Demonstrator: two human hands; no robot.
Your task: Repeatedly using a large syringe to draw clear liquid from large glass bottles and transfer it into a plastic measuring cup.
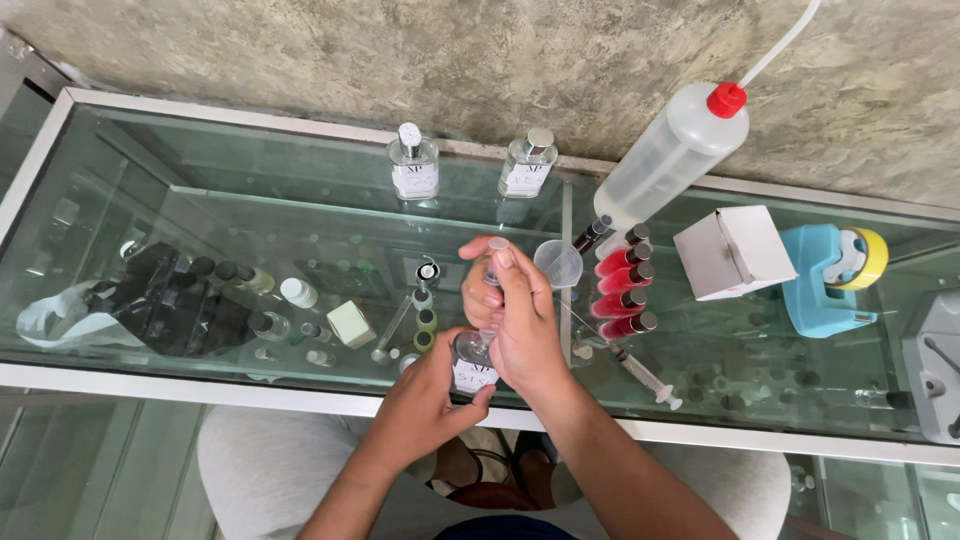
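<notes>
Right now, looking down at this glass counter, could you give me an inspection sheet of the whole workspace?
Surface: glass counter with a pale frame; shelves with small bottles show beneath it.
Job's things: small clear bottle with a white label; a small silver-capped piece above it.
Clutter: two labelled bottles, squeeze bottle with red cap, funnel, red vials, syringe, white box, blue tape dispenser, black bag.
Hands: left hand grips the small clear bottle; right hand fingers pinch the silver-capped piece.
Cables: a white tube from the squeeze bottle.
Surroundings: rough concrete wall.
</notes>
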